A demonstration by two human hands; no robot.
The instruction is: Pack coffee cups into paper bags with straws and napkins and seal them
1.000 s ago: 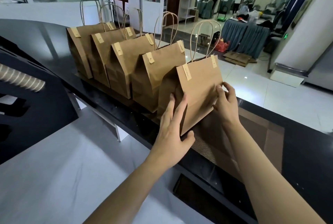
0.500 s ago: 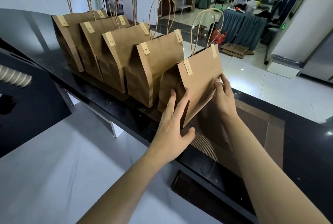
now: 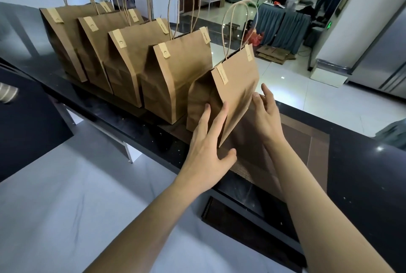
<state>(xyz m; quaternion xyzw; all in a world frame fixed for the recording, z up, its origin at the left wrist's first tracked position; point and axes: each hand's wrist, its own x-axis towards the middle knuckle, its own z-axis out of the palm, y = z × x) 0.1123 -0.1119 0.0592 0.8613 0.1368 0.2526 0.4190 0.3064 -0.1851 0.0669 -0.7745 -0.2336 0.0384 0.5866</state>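
Five brown paper bags lined up on the black counter (image 3: 362,163), all folded over at the top and stuck down with little paper tabs, twine handles standing up. Nearest bag (image 3: 232,95) at the right end of the row, just beside the next bag (image 3: 175,81), sitting on a brown mat (image 3: 303,141) that runs along the countertop. Left hand (image 3: 208,152) flat against the front-left corner of that nearest bag, fingers straight and slightly spread, thumb out near the bottom edge, not curled round anything. Right hand (image 3: 267,114) at the bag's right side, fingers straight and loose, fingertips touching or nearly touching the paper, hard to tell which. Other three bags (image 3: 92,37) further left, packed close together. White worktop (image 3: 66,207) down below. People and draped tables way off in the background room.
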